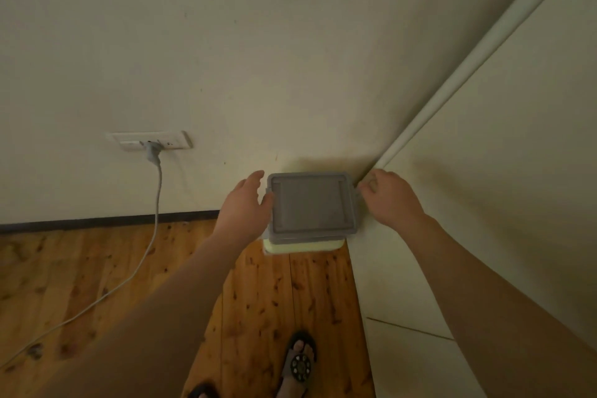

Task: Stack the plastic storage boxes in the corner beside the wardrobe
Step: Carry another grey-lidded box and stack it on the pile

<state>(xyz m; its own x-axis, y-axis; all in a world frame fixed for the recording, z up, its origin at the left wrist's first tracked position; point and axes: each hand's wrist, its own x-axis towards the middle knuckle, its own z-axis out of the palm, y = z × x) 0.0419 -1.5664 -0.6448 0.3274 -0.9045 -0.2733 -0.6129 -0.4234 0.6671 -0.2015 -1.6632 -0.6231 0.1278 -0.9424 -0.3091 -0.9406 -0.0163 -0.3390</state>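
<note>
Now both hands are flanking the grey-lidded box (312, 203): left hand (246, 203) spread at its left edge, right hand (389, 200) curled at its right clip. Box is sitting on a yellowish box (302, 246) in the wardrobe (484, 171) corner; best squaring edges before letting go.

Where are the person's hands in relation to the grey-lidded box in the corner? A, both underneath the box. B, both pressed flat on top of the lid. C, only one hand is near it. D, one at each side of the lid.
D: the left hand is at the left edge of the grey lid and the right hand at its right edge.
</note>
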